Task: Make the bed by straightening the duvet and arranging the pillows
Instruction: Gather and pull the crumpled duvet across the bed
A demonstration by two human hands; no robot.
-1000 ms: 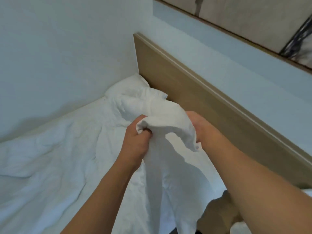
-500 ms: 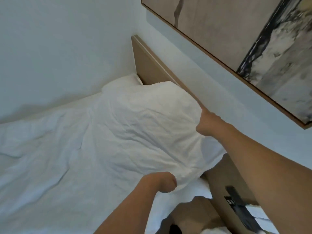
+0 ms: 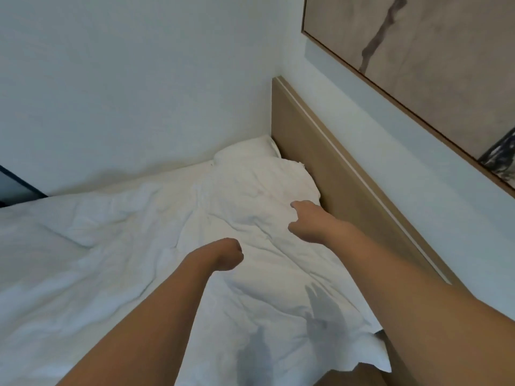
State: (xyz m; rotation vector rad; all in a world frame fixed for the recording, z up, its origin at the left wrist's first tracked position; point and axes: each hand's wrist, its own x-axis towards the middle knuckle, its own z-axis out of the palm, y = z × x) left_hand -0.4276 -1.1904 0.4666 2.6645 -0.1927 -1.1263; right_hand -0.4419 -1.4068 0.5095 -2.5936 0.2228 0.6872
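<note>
The white duvet (image 3: 133, 246) lies spread and creased over the bed, its upper edge close along the wooden headboard (image 3: 328, 174). A white pillow (image 3: 245, 151) peeks out from under it in the far corner. My left hand (image 3: 226, 254) hovers just above the duvet's middle, curled into a fist with no cloth in it. My right hand (image 3: 309, 222) is a little farther on, near the headboard, fingers loose and apart, holding nothing. The duvet's near corner (image 3: 370, 358) hangs over the bed's edge.
White walls close the bed in on the far side and behind the headboard. A framed picture (image 3: 418, 57) hangs above the headboard at the right. A dark-edged object (image 3: 16, 188) shows at the left beyond the bed.
Both hands have let go of the duvet. It was lifted and billowing, and now it has dropped flat onto the bed, covering most of the pillow.
</note>
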